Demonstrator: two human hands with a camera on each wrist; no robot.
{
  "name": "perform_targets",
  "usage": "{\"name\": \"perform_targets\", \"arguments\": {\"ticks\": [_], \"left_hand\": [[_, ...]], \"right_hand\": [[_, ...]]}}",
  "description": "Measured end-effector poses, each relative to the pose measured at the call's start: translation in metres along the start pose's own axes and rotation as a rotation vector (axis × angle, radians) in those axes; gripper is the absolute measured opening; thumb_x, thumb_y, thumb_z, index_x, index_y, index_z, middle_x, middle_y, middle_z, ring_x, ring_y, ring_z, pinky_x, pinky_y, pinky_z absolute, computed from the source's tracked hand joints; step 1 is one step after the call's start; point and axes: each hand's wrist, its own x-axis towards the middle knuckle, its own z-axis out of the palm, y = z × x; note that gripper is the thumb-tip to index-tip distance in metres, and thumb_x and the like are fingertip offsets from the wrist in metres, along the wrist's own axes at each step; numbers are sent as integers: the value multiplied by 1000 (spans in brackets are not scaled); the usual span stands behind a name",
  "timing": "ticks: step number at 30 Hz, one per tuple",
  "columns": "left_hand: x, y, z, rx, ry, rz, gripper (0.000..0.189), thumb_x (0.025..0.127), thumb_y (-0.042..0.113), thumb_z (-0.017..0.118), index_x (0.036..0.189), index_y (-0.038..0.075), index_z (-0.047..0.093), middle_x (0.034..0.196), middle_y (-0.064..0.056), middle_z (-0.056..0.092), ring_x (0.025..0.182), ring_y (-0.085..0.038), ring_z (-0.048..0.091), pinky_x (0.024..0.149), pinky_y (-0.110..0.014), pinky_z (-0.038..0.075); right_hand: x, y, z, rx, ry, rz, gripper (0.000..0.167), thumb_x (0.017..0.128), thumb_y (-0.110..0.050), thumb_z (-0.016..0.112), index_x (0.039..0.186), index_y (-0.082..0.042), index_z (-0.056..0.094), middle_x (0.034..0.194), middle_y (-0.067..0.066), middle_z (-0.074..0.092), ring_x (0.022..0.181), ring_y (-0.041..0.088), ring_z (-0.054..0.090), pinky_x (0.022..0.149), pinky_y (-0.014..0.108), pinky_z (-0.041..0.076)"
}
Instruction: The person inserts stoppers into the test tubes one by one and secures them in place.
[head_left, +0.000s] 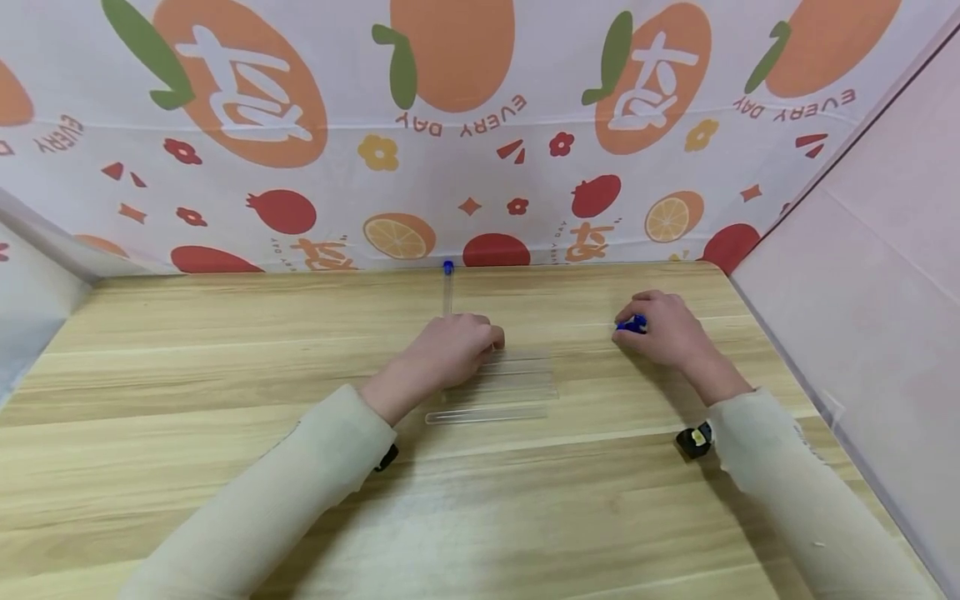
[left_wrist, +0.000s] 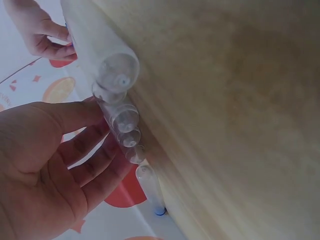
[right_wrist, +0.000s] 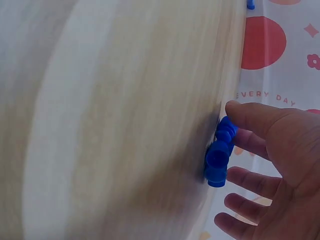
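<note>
left hand [head_left: 453,346]: my thumb and fingertips reach to the clear tubes [head_left: 517,379]; whether i pinch one, i cannot tell.
right hand [head_left: 666,332]: my thumb and index finger stand about the blue caps [right_wrist: 217,156], other fingers spread; i cannot tell if any cap is clamped.
clear tubes: side by side on the wooden table [head_left: 570,500], by my left hand.
capped tube [head_left: 447,293]: beyond my left hand, near the fruit-print cloth [head_left: 337,183].
</note>
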Motion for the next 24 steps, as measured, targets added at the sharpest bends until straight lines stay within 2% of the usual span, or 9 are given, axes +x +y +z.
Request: {"name": "perform_targets", "arguments": {"ticks": [9, 14, 17, 20, 24], "left_hand": [[2, -1, 0, -62, 18, -13, 26, 97, 6, 58, 117, 16, 72, 104, -3, 72, 92, -21, 66, 76, -39, 57], [-4, 0, -4, -130, 43, -30, 30, 97, 6, 56, 122, 15, 69, 102, -1, 70, 88, -18, 63, 73, -36, 55], [-10, -2, -7, -185, 65, -39, 29, 97, 7, 58, 124, 14, 68, 102, -1, 70, 91, -17, 64, 78, -36, 56], [-17, -5, -10, -258, 87, -55, 28, 97, 10, 61, 125, 13, 67, 103, 0, 70, 94, -17, 64, 83, -38, 56], [-26, -9, -14, -381, 108, -63, 28, 97, 12, 63, 125, 11, 66, 102, -1, 71, 92, -17, 66, 84, -38, 55]], "right_hand": [[2, 0, 5, 2, -5, 3, 20, 89, -28, 75, 100, -11, 76, 140, 24, 52, 129, 50, 43, 108, 62, 37], [1, -6, 1, 44, 22, -9, 21, 90, -27, 74, 101, -9, 76, 140, 25, 52, 130, 49, 43, 111, 62, 35], [2, -11, -2, 78, 57, -23, 22, 91, -27, 73, 103, -9, 76, 140, 24, 54, 131, 47, 44, 111, 62, 34], [3, -20, -3, 182, 104, -42, 24, 93, -28, 71, 107, -8, 75, 139, 22, 55, 132, 43, 46, 109, 61, 36], [4, -39, -3, 439, 139, -48, 25, 95, -29, 70, 110, -10, 73, 138, 14, 60, 132, 32, 49, 107, 57, 41]]}}
